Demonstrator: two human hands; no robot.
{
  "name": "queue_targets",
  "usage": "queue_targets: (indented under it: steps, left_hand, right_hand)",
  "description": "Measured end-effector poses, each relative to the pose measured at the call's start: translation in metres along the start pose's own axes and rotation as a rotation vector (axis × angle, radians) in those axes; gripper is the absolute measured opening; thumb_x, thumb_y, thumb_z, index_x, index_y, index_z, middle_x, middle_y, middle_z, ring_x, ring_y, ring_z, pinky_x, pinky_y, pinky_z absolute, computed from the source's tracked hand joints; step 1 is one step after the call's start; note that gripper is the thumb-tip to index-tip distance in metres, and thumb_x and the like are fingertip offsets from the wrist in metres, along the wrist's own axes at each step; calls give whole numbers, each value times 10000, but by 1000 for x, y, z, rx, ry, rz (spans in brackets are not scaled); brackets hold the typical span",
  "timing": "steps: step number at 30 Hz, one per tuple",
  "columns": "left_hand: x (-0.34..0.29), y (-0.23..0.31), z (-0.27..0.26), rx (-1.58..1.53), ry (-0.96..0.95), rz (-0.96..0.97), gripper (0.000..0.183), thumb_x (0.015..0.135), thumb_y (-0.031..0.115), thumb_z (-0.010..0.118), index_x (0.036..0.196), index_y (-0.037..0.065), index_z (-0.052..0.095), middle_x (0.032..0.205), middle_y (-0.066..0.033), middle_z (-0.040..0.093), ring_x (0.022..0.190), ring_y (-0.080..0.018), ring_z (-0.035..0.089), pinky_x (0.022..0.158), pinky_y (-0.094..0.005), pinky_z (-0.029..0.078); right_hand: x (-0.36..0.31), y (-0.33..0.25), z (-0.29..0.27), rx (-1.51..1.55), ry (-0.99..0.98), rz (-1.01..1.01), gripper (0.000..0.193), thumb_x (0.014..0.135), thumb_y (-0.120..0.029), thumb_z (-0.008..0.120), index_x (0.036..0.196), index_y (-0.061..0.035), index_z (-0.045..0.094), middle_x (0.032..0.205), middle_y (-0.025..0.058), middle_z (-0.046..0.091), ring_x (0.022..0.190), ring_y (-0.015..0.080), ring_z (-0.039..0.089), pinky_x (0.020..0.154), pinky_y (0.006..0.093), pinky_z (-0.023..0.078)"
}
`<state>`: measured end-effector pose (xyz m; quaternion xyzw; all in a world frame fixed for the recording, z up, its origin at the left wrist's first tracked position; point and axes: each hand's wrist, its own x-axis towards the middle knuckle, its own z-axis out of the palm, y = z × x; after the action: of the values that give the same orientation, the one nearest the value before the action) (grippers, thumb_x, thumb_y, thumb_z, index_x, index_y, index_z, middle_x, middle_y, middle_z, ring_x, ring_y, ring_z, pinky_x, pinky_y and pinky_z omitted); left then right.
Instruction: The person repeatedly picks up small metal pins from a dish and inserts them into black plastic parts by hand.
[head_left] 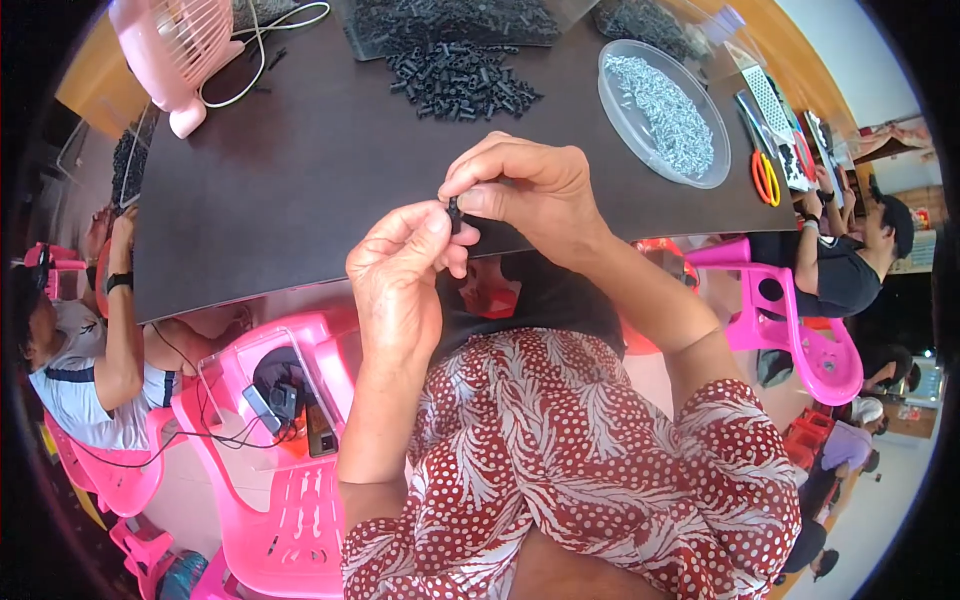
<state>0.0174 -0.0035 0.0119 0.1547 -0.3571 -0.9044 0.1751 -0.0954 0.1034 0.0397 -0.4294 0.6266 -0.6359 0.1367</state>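
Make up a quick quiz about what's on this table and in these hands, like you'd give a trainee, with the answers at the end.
1. True or false: only the right hand touches the small black part.
2. What colour are the small pieces in the round clear tray? A) black B) silvery C) red
3. Fill the gap, going by the picture: the scissors lie to the ____ of that tray.

Key:
1. False: the left hand touches it too.
2. B, silvery.
3. Right.
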Motion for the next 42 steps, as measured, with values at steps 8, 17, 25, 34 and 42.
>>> queue_targets:
  steps: [8,17,25,34,42]
  left_hand:
    - [-2,-4,5,104,26,85,126,843,61,608,904,-48,623,751,-123,640,625,-143,592,536,-221,441]
    - [-2,-3,10,85,58,144,100,818,37,603,851,-57,615,707,-91,620,602,-123,567,537,-210,415]
    - [-4,-3,11,85,92,133,76,799,24,633,818,-50,628,699,-49,599,558,-91,488,533,-206,398]
    - [-5,-6,6,117,55,112,75,801,25,628,823,-47,626,701,-57,603,563,-95,501,530,-204,397]
    - [-2,-3,7,43,71,98,105,812,50,611,830,-54,617,743,-100,636,615,-144,588,604,-225,459]
  right_hand:
    - [-1,-1,-2,-73,-14,-78,104,725,38,636,798,-28,668,806,47,630,768,138,575,688,256,459]
    - [-6,-8,-1,-100,-9,72,137,723,-35,671,859,-27,662,827,39,624,750,136,565,648,263,453]
    - [-6,-3,-2,-395,-87,-352,242,656,-69,682,887,-18,633,819,100,619,729,241,579,639,317,467]
    - [-8,-1,-3,-366,-123,-352,228,675,-64,669,892,-6,629,851,104,632,747,252,590,676,341,472]
    - [-11,-1,4,-415,-110,-384,421,610,-118,748,980,-2,584,890,114,611,784,277,578,680,349,468]
